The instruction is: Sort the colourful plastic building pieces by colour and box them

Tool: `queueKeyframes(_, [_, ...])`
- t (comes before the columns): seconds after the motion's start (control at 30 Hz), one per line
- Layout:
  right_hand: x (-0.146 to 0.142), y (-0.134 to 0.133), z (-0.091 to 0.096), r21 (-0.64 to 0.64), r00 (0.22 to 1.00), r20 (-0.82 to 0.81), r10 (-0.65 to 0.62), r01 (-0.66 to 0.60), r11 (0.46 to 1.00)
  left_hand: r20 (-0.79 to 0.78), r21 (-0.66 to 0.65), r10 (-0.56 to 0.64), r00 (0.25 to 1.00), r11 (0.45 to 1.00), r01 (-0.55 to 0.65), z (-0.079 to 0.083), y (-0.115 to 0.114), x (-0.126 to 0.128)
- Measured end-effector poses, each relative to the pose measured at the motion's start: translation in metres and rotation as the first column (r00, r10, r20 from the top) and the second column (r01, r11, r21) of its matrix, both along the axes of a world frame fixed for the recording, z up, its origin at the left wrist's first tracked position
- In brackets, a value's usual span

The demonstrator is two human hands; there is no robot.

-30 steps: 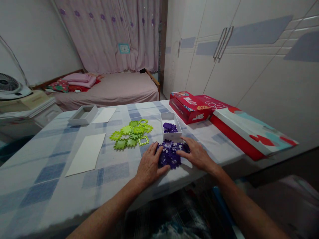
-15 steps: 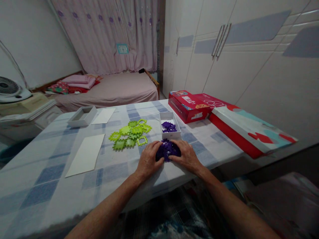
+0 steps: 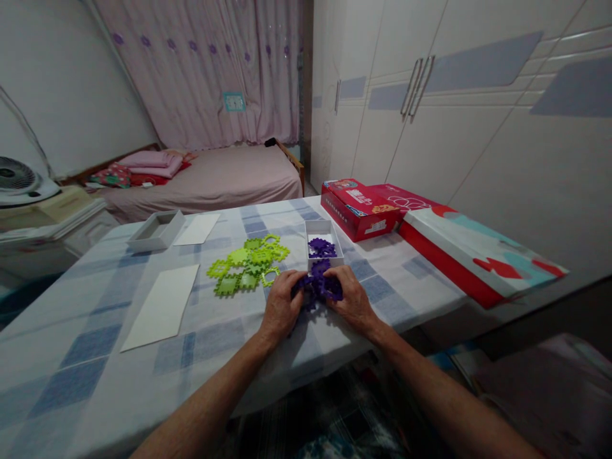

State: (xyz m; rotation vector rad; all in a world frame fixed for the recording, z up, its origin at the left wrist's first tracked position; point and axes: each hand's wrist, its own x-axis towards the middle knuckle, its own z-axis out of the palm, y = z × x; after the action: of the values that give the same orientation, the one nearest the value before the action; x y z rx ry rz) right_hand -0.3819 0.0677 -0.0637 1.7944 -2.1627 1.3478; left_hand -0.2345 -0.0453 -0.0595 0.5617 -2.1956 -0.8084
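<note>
Several purple notched plastic pieces (image 3: 317,285) are between my two hands, near the front edge of the table. My left hand (image 3: 285,298) is closed on some of them from the left. On the other side my right hand (image 3: 350,297) grips more of them, thumb and fingers curled round. Just beyond my hands stands a small white open box (image 3: 337,259) with more purple pieces (image 3: 321,247) inside. Left of it lies a loose pile of lime-green notched pieces (image 3: 248,262), some solid and some hollow frames. My fingers partly hide the purple pieces.
A checked cloth covers the table (image 3: 210,357). At the left are a white sheet (image 3: 162,306), a second sheet (image 3: 197,229) and a grey-white open box (image 3: 157,231). A red box (image 3: 361,210) and a large red-and-white box (image 3: 482,255) stand at the right.
The purple bunch between my hands has come apart and spread, some pieces now lying nearer the white box. My hands have stayed in nearly the same place. The view has tilted slightly.
</note>
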Motion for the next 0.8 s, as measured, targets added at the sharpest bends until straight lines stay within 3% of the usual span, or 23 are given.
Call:
queueKeyframes(0.17, [0.000, -0.006, 0.008, -0.161, 0.999, 0.034, 0.031, -0.025, 0.987, -0.051, 0.023, 0.061, 0.997, 0.998, -0.060, 0.007, -0.005, -0.004])
queueKeyframes(0.53, [-0.001, -0.022, 0.025, -0.304, 0.994, 0.108, 0.001, 0.032, 0.952, -0.128, -0.008, 0.068, 0.989, 0.998, -0.070, 0.026, -0.015, -0.015])
queueKeyframes(0.8, [-0.043, -0.068, 0.056, -0.326, 0.973, 0.217, -0.076, 0.146, 0.934, -0.109, -0.065, 0.056, 0.992, 0.996, -0.063, 0.062, -0.049, -0.067])
